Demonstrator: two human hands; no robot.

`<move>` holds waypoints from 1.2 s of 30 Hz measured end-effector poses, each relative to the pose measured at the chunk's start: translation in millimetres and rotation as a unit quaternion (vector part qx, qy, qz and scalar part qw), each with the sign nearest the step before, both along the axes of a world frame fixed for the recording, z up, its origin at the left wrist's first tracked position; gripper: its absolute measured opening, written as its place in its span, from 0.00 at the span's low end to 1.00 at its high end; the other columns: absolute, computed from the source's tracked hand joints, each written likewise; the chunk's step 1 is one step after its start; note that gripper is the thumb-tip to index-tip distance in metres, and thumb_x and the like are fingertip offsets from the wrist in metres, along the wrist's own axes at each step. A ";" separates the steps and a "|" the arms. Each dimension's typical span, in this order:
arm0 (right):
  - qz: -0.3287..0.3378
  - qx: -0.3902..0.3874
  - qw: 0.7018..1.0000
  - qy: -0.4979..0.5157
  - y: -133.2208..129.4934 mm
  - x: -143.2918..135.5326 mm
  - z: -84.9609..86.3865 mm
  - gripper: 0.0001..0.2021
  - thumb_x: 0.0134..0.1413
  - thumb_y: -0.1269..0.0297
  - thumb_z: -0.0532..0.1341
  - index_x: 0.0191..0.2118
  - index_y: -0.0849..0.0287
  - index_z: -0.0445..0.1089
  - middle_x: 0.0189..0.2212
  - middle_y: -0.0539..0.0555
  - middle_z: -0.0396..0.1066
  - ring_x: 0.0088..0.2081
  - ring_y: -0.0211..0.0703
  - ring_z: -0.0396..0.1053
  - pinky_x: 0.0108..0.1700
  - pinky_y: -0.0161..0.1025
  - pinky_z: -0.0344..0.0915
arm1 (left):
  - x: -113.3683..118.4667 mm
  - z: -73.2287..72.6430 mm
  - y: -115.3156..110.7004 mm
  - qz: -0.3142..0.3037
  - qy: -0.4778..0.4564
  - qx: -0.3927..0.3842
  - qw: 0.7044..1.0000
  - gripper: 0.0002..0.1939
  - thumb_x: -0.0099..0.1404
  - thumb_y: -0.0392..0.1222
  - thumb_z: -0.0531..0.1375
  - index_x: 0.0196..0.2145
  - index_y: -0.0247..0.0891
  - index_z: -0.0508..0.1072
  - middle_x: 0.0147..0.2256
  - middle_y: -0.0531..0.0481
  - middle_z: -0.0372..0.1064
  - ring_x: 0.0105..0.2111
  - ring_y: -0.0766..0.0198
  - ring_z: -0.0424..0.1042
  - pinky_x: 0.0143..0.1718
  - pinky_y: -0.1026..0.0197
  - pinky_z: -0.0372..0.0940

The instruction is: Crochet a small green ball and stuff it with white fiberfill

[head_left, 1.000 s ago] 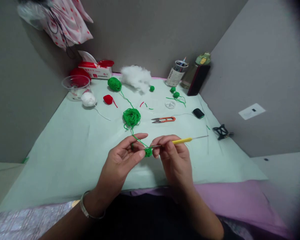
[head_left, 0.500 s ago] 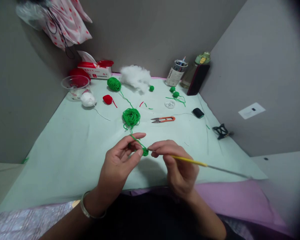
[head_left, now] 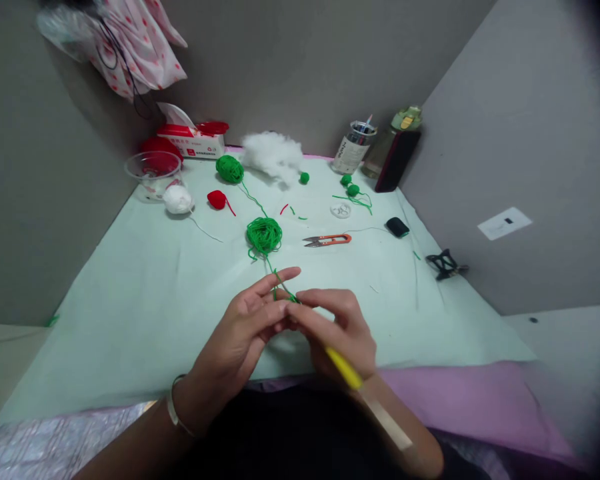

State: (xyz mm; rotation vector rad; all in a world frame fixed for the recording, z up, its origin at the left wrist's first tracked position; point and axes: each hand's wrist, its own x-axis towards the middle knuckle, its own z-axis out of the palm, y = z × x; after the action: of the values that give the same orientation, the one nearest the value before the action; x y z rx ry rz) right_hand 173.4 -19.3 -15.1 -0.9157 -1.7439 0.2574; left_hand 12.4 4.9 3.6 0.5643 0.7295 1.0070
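My left hand pinches a small green crochet piece, mostly hidden by the fingertips, while its index finger stretches out with green yarn running over it. My right hand is closed around a crochet hook with a yellow grip; its front end is hidden among the fingers at the piece. The fingertips of both hands meet. Beyond them lies a loose tangle of green yarn, and the strand leads from there to my left hand.
Orange thread snips lie past my right hand. Farther back are a green yarn ball, red yarn, white yarn, white stuffing, a pen can and a bottle. A black stand sits at the right edge.
My right hand has moved left and closer to my left hand. The hook has swung so its rear end points down toward my forearm. The crochet piece is now more covered.
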 end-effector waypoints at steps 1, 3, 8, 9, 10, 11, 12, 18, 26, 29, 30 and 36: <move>0.008 -0.019 0.999 0.046 2.0 0.2 1.6 0.18 0.67 0.73 0.63 0.56 0.45 0.78 0.44 0.54 0.80 0.44 0.48 0.78 0.43 0.47 0.78 | -0.9 1.1 1.4 -0.004 -0.017 -0.016 1.000 0.25 0.60 0.41 0.74 0.54 0.36 0.81 0.28 0.56 0.65 0.25 0.73 0.60 0.33 0.65 0.68; 0.025 -0.075 0.985 0.156 6.8 0.3 5.9 0.13 0.71 0.71 0.59 0.49 0.49 0.80 0.39 0.54 0.79 0.38 0.45 0.76 0.39 0.45 0.76 | -2.0 2.4 2.7 0.017 -0.011 -0.005 1.000 0.22 0.59 0.39 0.74 0.52 0.37 0.83 0.29 0.56 0.65 0.24 0.74 0.57 0.31 0.66 0.68; 0.072 -0.134 0.964 0.220 13.6 -5.0 12.1 0.09 0.71 0.65 0.62 0.43 0.51 0.81 0.38 0.55 0.80 0.39 0.45 0.76 0.36 0.43 0.74 | -1.4 -3.4 -1.6 0.019 0.073 0.105 0.992 0.18 0.64 0.40 0.72 0.51 0.45 0.83 0.35 0.53 0.71 0.38 0.65 0.73 0.43 0.64 0.72; 0.068 -0.130 0.967 0.208 13.1 -6.3 11.4 0.09 0.71 0.66 0.62 0.44 0.51 0.82 0.39 0.55 0.81 0.41 0.46 0.77 0.38 0.44 0.75 | -1.1 -5.4 -2.6 0.017 0.086 0.115 0.990 0.17 0.65 0.40 0.72 0.52 0.46 0.83 0.35 0.53 0.71 0.39 0.65 0.73 0.46 0.64 0.71; 0.062 -0.123 0.971 0.196 12.0 -7.6 10.0 0.10 0.71 0.67 0.62 0.46 0.50 0.81 0.39 0.54 0.81 0.42 0.47 0.77 0.39 0.45 0.76 | -0.8 -7.2 -3.3 0.021 0.095 0.119 0.988 0.17 0.65 0.40 0.72 0.52 0.47 0.83 0.36 0.53 0.72 0.40 0.65 0.73 0.47 0.64 0.70; 0.054 -0.113 0.976 0.179 10.4 -8.6 7.9 0.11 0.70 0.68 0.61 0.47 0.49 0.81 0.39 0.54 0.81 0.42 0.47 0.78 0.40 0.45 0.77 | -0.3 -8.6 -3.6 0.029 0.098 0.117 0.988 0.17 0.65 0.40 0.72 0.52 0.47 0.83 0.36 0.53 0.72 0.40 0.66 0.73 0.48 0.65 0.69; 0.036 -0.099 0.982 0.154 8.7 -9.4 5.3 0.12 0.70 0.69 0.62 0.49 0.48 0.81 0.40 0.54 0.81 0.42 0.47 0.78 0.41 0.46 0.77 | 0.2 -9.3 -3.6 0.038 0.093 0.109 0.989 0.18 0.64 0.40 0.72 0.52 0.47 0.83 0.36 0.53 0.73 0.40 0.66 0.72 0.47 0.66 0.69; -0.013 -0.044 0.996 0.078 5.2 -5.2 -3.5 0.17 0.67 0.71 0.64 0.53 0.43 0.81 0.44 0.54 0.81 0.43 0.49 0.78 0.41 0.47 0.78 | 1.2 -5.2 3.1 -0.004 -0.047 -0.037 0.998 0.19 0.60 0.40 0.73 0.50 0.37 0.84 0.34 0.51 0.74 0.33 0.69 0.70 0.45 0.63 0.70; 0.090 -0.166 0.948 0.257 16.7 -5.6 6.6 0.09 0.69 0.67 0.64 0.44 0.49 0.83 0.39 0.53 0.80 0.38 0.42 0.74 0.39 0.41 0.72 | 0.1 -9.5 3.0 0.026 0.034 0.051 0.998 0.15 0.60 0.40 0.74 0.46 0.42 0.85 0.34 0.51 0.75 0.41 0.63 0.73 0.48 0.62 0.68; 0.089 -0.166 0.947 0.262 16.5 -6.8 4.4 0.09 0.69 0.68 0.63 0.45 0.49 0.83 0.41 0.53 0.81 0.38 0.42 0.75 0.39 0.41 0.73 | 0.5 -11.7 -0.2 0.036 0.078 0.087 0.992 0.17 0.62 0.41 0.73 0.50 0.46 0.84 0.37 0.51 0.75 0.42 0.63 0.73 0.49 0.62 0.68; 0.087 -0.168 0.944 0.270 16.4 -6.7 3.7 0.09 0.70 0.67 0.63 0.45 0.49 0.83 0.41 0.53 0.81 0.37 0.41 0.74 0.38 0.41 0.73 | 0.2 -12.0 -0.9 0.044 0.092 0.095 0.990 0.19 0.62 0.41 0.73 0.51 0.47 0.83 0.37 0.52 0.74 0.42 0.63 0.73 0.49 0.62 0.68; 0.111 -0.209 0.917 0.322 18.1 -2.6 0.7 0.08 0.71 0.63 0.62 0.43 0.53 0.81 0.39 0.53 0.80 0.33 0.39 0.74 0.36 0.40 0.73 | -3.9 -10.4 -1.8 0.060 0.150 0.131 0.978 0.17 0.64 0.41 0.72 0.51 0.46 0.83 0.36 0.52 0.73 0.40 0.63 0.74 0.47 0.63 0.70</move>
State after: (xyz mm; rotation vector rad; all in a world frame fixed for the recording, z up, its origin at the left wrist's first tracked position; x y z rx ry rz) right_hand 170.8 -1.2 -14.4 -0.8015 -1.1799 0.9980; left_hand 8.5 3.1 -6.9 0.9241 0.9120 1.1533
